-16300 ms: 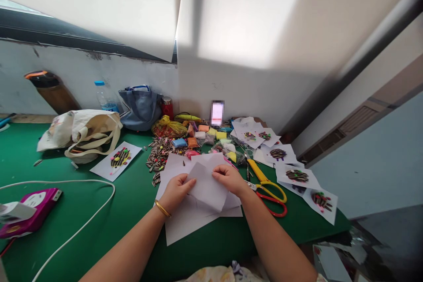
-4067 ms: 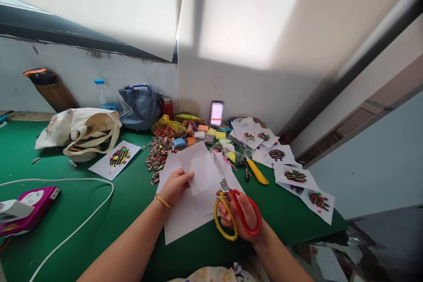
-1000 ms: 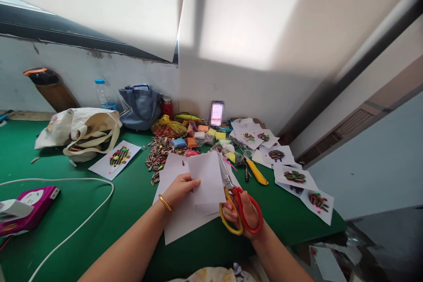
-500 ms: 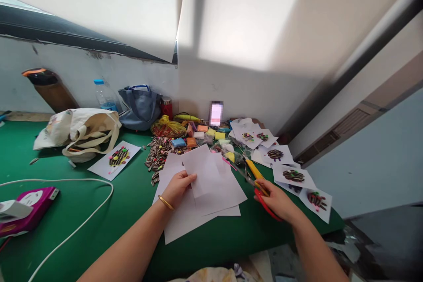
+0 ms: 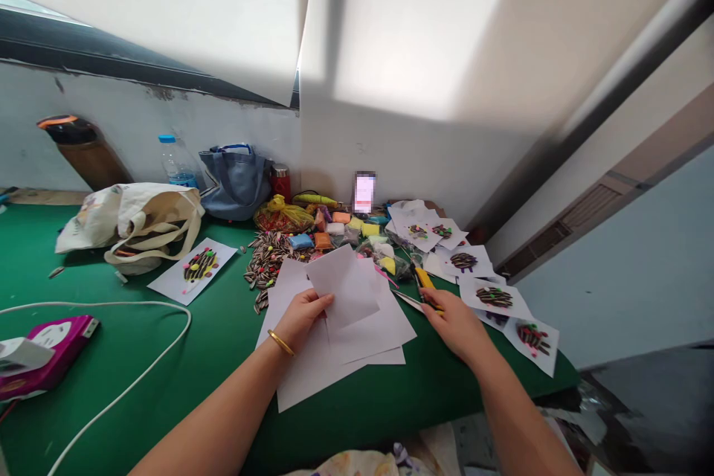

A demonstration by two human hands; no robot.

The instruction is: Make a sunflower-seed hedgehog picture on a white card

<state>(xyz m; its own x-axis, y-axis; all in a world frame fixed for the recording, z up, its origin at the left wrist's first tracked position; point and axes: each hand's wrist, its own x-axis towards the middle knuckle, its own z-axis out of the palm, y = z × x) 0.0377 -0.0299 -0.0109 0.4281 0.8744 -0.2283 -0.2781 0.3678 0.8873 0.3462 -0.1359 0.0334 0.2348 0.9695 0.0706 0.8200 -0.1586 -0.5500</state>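
My left hand (image 5: 304, 314) pinches a small white sheet of paper (image 5: 346, 284) between thumb and fingers, holding it above several larger white sheets (image 5: 312, 379) on the green table. My right hand (image 5: 454, 323) is closed over the scissors (image 5: 409, 301), low over the table to the right of the sheets. Only their blades show plainly, pointing left; the red handles are hidden beneath the hand. A yellow utility knife (image 5: 425, 277) lies just beyond the right fingers.
Striped sunflower seeds (image 5: 273, 260) are heaped behind the sheets, beside colourful clay packs (image 5: 322, 240). Seed-decorated cards (image 5: 495, 297) line the right edge; another card (image 5: 193, 270) lies left. A phone (image 5: 364, 193) leans on the wall. A white cable (image 5: 150, 364) curves across the left.
My right hand has moved slightly left and up with the scissors, and their red handles have gone out of sight under it. The left hand's small sheet has tilted a little.
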